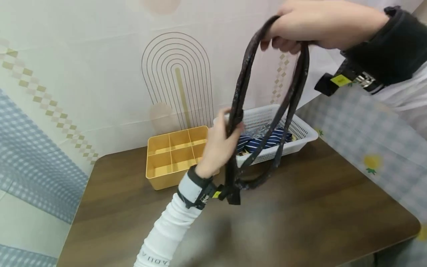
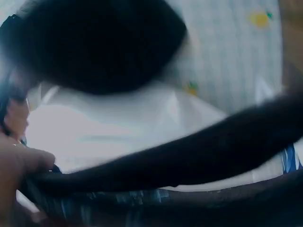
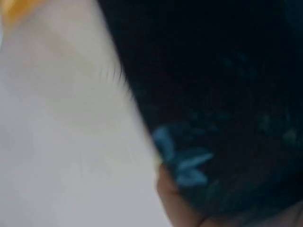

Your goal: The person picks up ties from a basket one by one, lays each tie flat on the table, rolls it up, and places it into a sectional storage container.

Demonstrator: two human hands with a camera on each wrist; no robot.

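From the head view, my right hand (image 1: 313, 26) clenches the top of a dark patterned necktie (image 1: 293, 100), which hangs straight down in long loops. My left hand (image 1: 218, 142) grips the strands lower down, nearer the ends above the brown table (image 1: 300, 215). Behind my lower grip sit a white basket (image 1: 300, 129) and a yellow divided box (image 1: 173, 152).

My left wrist camera shows the dark fabric crossing just beside my fingers (image 2: 19, 165), blurred.

My right wrist camera shows only dark cloth with bluish flecks close against my hand.

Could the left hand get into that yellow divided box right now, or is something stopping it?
Probably yes. The yellow box sits open-topped just beside the left hand, with nothing between them. But that hand grips the dark tie, so it is occupied.
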